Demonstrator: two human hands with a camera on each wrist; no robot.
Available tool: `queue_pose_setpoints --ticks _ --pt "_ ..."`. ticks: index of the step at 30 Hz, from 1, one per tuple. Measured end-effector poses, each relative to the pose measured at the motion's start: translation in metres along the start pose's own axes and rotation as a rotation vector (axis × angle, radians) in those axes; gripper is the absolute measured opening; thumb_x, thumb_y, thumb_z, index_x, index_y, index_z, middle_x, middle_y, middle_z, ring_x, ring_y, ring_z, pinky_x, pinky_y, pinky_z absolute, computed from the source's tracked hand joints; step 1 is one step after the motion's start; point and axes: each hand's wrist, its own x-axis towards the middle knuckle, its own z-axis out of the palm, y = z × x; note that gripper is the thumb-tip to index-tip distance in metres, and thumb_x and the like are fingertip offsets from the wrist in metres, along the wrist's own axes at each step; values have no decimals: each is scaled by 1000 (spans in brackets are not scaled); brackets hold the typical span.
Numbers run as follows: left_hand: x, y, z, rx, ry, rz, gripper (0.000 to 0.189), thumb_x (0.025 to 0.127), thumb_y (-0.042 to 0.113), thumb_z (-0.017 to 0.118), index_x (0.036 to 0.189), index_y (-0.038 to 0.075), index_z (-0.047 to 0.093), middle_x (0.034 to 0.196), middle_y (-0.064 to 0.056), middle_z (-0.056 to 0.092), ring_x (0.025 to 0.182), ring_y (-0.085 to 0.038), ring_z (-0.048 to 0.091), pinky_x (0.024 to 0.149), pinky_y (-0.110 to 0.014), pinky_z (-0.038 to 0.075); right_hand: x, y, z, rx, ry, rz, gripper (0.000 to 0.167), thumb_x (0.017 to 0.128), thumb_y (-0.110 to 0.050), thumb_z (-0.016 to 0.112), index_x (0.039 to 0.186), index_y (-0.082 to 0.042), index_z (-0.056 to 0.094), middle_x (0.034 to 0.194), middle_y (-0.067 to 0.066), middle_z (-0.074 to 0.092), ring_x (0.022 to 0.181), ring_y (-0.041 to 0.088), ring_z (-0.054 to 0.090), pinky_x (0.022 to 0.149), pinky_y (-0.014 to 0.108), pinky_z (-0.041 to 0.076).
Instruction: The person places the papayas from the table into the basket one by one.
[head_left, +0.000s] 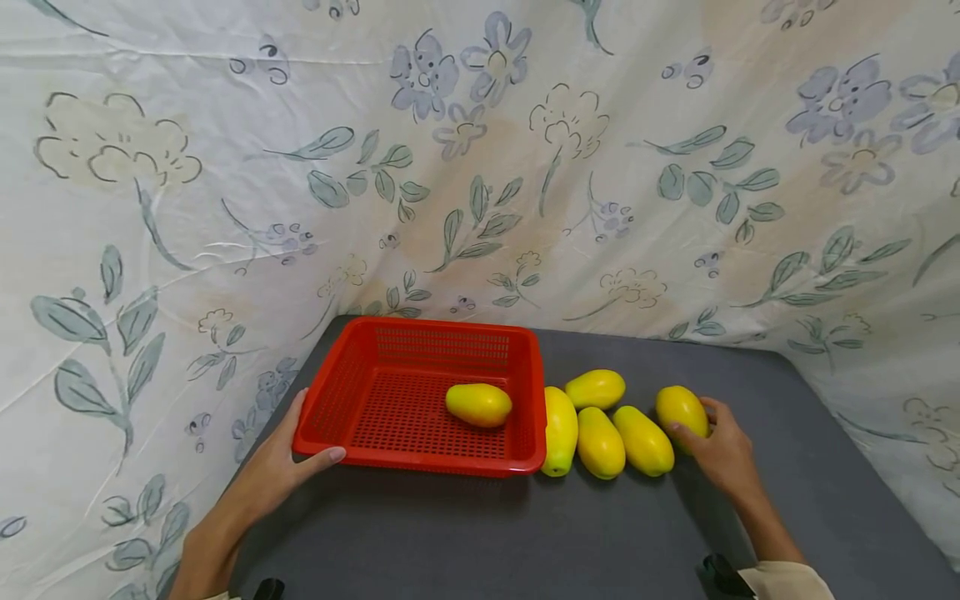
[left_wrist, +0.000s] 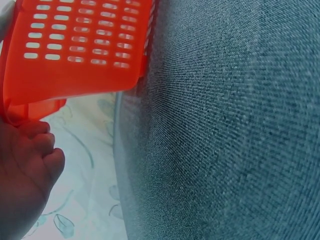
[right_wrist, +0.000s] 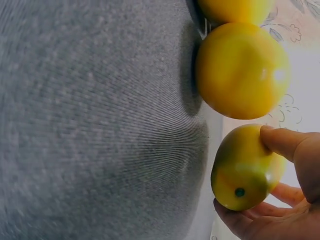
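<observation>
Head view: at lower right, the right hand [head_left: 723,446] grasps a yellow fruit [head_left: 679,410] slanting lengthwise upper-left to lower-right, dark-dotted end wristward, while the left hand [head_left: 276,468] grips the red basket [head_left: 420,457].

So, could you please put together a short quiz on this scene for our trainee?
1. Count: in the head view, how many yellow fruits lie outside the red plastic basket, not counting the one being held?
2. Fill in the blank: the left hand grips the basket near its front ____ corner, as the head view shows it.
3. Multiple choice: what does the right hand hold? A) The basket's rim. B) A single yellow fruit. C) Nothing.

Key:
1. Four, all to the right of the basket.
2. Left.
3. B.
</observation>
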Motion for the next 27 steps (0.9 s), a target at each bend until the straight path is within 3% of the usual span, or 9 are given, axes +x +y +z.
queue_pose_setpoints --ticks 11,27 --pt "-2 4 0 32 11 -36 120 90 58 76 172 23 -4 162 -17 42 135 -36 52 104 -70 50 -7 -12 -5 3 60 -75 90 105 -45 66 163 8 21 153 45 37 127 59 50 92 67 52" --pt "0 0 0 20 3 -12 116 92 54 75 172 20 -2 160 -17 43 135 -37 51 107 -74 46 -28 -65 -3 60 105 -224 87 103 -45 69 163 2 28 156 38 41 134 58 50 98 71 52"
